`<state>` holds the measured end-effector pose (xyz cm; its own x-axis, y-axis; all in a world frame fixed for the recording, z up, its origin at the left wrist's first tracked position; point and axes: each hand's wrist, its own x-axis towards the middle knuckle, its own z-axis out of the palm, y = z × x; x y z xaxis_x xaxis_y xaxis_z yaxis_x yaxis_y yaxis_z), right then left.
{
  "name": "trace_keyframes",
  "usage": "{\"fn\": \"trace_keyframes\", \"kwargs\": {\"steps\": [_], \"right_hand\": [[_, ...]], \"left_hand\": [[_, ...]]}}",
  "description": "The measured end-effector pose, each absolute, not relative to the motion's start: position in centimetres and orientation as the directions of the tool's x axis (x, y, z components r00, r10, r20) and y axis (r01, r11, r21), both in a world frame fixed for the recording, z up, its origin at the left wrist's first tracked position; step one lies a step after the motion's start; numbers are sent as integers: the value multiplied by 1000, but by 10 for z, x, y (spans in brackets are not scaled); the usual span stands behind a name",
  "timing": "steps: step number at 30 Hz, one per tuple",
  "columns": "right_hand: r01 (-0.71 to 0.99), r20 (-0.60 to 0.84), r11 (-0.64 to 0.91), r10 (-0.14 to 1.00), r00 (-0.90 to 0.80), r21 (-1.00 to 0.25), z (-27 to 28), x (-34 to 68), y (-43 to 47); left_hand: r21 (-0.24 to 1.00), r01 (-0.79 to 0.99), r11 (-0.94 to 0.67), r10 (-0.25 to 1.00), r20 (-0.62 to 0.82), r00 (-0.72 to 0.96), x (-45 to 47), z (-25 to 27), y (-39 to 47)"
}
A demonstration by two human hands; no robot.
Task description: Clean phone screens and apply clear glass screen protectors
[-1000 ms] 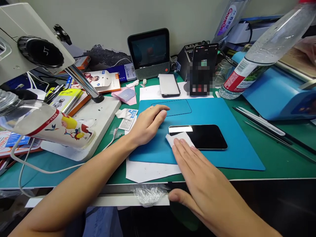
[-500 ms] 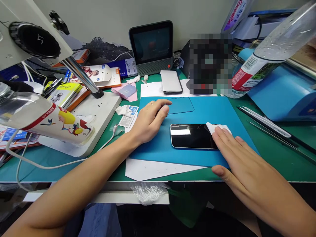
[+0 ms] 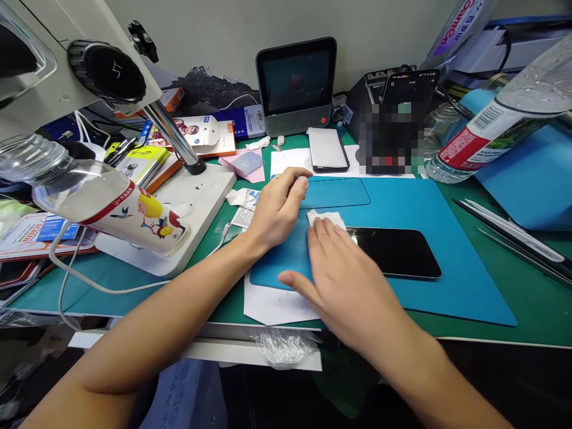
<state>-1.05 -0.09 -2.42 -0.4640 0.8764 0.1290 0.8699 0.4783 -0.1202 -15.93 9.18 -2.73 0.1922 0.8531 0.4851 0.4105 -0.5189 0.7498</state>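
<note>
- Two bare hands show in the head view, both near the middle of the frame.
- The right hand [image 3: 346,280], just right of centre, has its grip unclosed: fingers extended flat on a white wipe [image 3: 326,216], thumb spread towards the left.
- The wipe is at the left end of a black phone [image 3: 397,253]; the hand hides how far it overlaps the glass.
- The phone lies screen-up right of centre, on a blue mat [image 3: 465,280] spread over the green worktop [image 3: 529,307].
- The left hand [image 3: 279,205], slightly left of centre, is over the mat's left part; its grip is relaxed, fingers loosely bent.
- White paper [image 3: 277,307] sticks out below the mat, lower centre.
- Tweezers [image 3: 513,229] lie at the right, near a tilted-looking bottle with a red-and-white label [image 3: 467,146].
- A smart display [image 3: 297,83] stands at upper centre, and a clear printed bottle [image 3: 129,208] appears at the left.
</note>
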Motion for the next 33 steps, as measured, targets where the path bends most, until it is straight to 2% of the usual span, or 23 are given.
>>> {"fn": "trace_keyframes", "kwargs": {"steps": [5,9,15,17,20,24,28,33], "right_hand": [[896,144,428,900,-410,-120,-27,-30,-14],[863,173,479,874,-453,-162,-29,-24,-33],[765,254,576,816,-519,-289,-22,-7,-59],[741,278,588,808,-519,-324,-18,1,-66],[708,327,586,810,-488,-394,-15,15,-76],[667,385,559,827,-410,-492,-20,36,-86],[673,408,508,855,-319,-538,-33,64,-94],[663,441,536,835,-328,-522,-47,89,-107]], "left_hand": [[748,392,-535,845,484,229,-160,-26,90],[739,385,-553,833,487,261,-159,-27,90],[729,390,-563,825,468,315,-160,-29,91],[696,384,-607,788,466,403,-160,-26,89],[596,340,-727,651,442,618,-160,-17,83],[483,294,-825,473,305,827,-161,-3,75],[436,329,-838,427,149,892,-161,2,71],[370,345,-863,406,99,909,-159,1,68]]}}
